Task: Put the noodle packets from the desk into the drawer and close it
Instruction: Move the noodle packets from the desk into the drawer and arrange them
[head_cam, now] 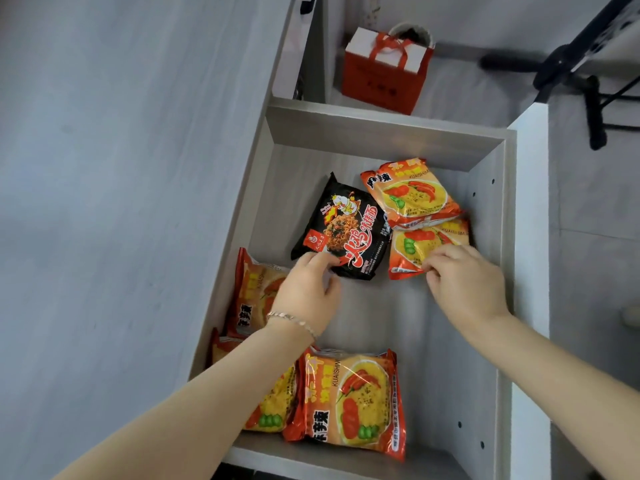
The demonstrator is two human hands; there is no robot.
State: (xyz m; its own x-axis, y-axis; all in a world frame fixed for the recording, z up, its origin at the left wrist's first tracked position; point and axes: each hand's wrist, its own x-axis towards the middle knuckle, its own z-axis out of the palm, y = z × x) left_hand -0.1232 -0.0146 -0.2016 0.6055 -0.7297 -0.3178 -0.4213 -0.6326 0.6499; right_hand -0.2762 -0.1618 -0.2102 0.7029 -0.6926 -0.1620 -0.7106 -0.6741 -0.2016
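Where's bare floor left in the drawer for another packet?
Bare floor runs down the drawer middle between both forearms, and along its back wall behind the black packet. Crowded: right side, two orange packets overlapping; left and front, more orange packets.

Bare drawer floor (pixel 377 317) lies open between the two sets of fingers (pixel 325 259) and behind them. Ahead, the black packet (pixel 346 230) and stacked orange packets (pixel 415 199) block; the drawer wall (pixel 491 202) hems the right fingers (pixel 436 265).
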